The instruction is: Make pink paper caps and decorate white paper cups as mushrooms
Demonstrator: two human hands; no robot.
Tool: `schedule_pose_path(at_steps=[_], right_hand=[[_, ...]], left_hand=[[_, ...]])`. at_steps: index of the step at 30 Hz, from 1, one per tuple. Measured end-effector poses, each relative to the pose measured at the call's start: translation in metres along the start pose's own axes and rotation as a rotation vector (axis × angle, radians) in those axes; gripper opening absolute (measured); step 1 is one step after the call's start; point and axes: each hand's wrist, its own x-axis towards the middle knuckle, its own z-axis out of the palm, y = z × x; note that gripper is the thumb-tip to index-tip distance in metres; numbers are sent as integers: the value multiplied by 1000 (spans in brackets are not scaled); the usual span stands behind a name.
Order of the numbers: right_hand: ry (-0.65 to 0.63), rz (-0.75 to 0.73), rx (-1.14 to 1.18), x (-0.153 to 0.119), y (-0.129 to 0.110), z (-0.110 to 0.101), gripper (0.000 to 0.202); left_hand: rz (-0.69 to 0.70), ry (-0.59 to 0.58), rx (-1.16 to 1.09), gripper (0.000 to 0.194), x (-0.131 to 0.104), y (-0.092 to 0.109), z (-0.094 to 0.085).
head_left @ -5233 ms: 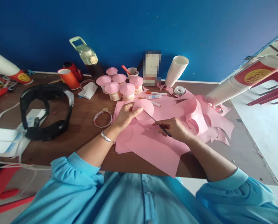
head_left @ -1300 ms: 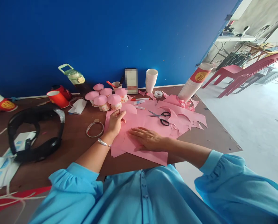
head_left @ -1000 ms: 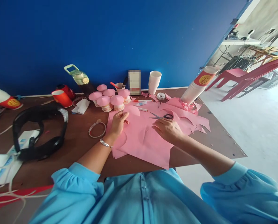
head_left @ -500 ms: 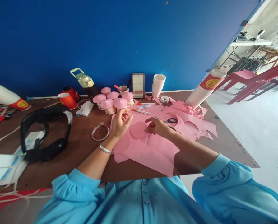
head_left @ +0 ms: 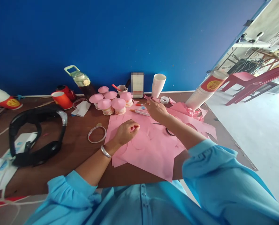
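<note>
My left hand [head_left: 127, 132], a silver bracelet [head_left: 105, 151] on its wrist, is curled closed over the pink paper sheets [head_left: 153, 156], and no object shows in it. Beside it a faint round outline, a pink paper disc [head_left: 139, 143], lies on the top sheet. Farther back, my right hand [head_left: 156, 110] reaches with fingers stretched toward a red marker [head_left: 139, 104] and a small glue tube [head_left: 140, 108]; its fingertips are partly hidden. A white marker [head_left: 140, 112] lies just in front. Under my right forearm, scissors [head_left: 169, 131] are partly covered.
Several cups with pink cone tops [head_left: 105, 103] stand left of the markers. Stacked white cups [head_left: 158, 86], a tape roll [head_left: 164, 100] and a phone [head_left: 137, 86] are at the back. A roll of tape [head_left: 96, 135] and a black headset strap [head_left: 38, 137] lie left.
My right hand has moved from the pink disc up and away toward the markers and glue. My left hand has moved slightly nearer me and its fingers have curled closed. The view shifted a little.
</note>
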Motion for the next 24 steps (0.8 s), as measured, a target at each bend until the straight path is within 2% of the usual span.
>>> schedule_pose_path(at_steps=[4,6,8,11,12,14,17,21,24], right_hand=[[42,-55,10,24,-3,11,37],[77,-60,20,21,-6,12,37],[123,-60,93,10,-7,12,36],[179,-127,519,-14,-11,15,29],[170,-169,658,-22,-13,18,27],[124,-196,904,-37,-17,25,25],[72,-53,1175,-53,-21,33,33],[150,66,1315,-62,-22,36,37],[119,107,1389,-63,-22,36,42]], left_hand=[[-67,66,-57,7,3,-6,-4],[-95,148,-88,9,3,-7,-6],[-132,247,-148,25,4,-7,-9],[-157,277,-279,50,4,-4,-11],[-148,253,-309,53,4,-2,-12],[-110,197,-326,42,4,0,-12],[-79,188,-347,22,3,3,-9],[-152,226,-494,27,3,8,-8],[-188,232,-542,33,3,14,-9]])
